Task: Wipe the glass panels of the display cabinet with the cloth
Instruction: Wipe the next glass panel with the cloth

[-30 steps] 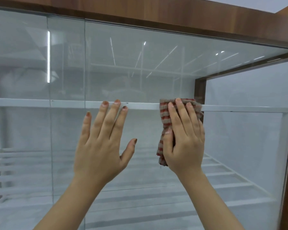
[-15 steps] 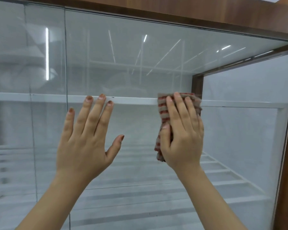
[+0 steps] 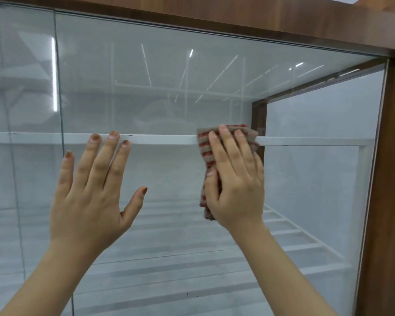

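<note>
The display cabinet has a large front glass panel under a brown wooden top frame. A second glass panel overlaps it at the left. My right hand presses a red and grey striped cloth flat against the glass with straight fingers, level with a white shelf rail inside. Most of the cloth is hidden under the palm. My left hand lies flat on the same glass with fingers spread, a hand's width left of the cloth.
The cabinet's wooden right post stands close to the right of the cloth hand. Inside are white slatted shelves with nothing on them. Ceiling lights reflect in the upper glass.
Both hands keep their pose on the glass. The edge between the two panels has drifted left in the view, and the cabinet's right post has come further into view.
</note>
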`<control>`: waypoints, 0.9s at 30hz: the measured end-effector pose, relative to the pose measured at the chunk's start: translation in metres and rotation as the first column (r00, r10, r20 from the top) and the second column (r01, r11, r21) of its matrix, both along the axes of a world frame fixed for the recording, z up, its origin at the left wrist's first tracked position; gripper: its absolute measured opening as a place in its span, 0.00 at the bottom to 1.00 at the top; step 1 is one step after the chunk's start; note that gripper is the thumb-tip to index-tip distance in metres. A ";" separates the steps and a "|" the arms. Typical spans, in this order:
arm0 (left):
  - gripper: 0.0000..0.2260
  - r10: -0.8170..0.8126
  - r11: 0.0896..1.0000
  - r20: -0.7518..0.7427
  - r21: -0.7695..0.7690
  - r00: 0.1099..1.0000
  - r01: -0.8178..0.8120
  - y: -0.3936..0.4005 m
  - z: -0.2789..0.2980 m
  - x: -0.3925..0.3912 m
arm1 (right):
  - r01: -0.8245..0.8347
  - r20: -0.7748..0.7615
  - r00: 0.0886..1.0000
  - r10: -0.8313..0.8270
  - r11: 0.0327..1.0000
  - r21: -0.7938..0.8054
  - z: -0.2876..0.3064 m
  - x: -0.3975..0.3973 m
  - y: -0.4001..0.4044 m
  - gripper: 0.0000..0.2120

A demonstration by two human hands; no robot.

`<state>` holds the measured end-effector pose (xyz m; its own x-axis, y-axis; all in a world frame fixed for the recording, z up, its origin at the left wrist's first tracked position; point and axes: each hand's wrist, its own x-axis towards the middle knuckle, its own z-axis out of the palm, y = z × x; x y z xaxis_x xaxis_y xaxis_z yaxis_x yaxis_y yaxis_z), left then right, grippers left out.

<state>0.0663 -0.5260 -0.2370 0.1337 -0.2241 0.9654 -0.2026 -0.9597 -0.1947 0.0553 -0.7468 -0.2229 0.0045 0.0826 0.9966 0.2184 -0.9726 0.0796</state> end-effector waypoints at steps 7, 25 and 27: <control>0.31 -0.102 0.972 -0.031 -0.214 0.994 0.093 -0.031 -0.001 -0.007 | 0.008 0.036 0.999 -0.013 0.994 0.113 -0.024 0.002 -0.026 0.23; 0.29 -0.132 0.991 -0.007 -0.007 0.991 0.132 -0.130 0.009 0.001 | 0.058 0.042 0.997 -0.060 0.998 0.038 -0.039 -0.001 -0.080 0.24; 0.29 -0.130 0.991 -0.011 -0.014 0.991 0.130 -0.130 0.008 0.002 | 0.035 0.037 0.999 -0.033 0.998 -0.053 -0.033 -0.003 -0.077 0.24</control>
<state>0.0678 -0.6560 -0.2290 0.1152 -0.2275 0.9669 -0.3281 -0.9275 -0.1791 0.0520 -0.8237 -0.2557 -0.0279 0.1366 0.9902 0.1817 -0.9734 0.1394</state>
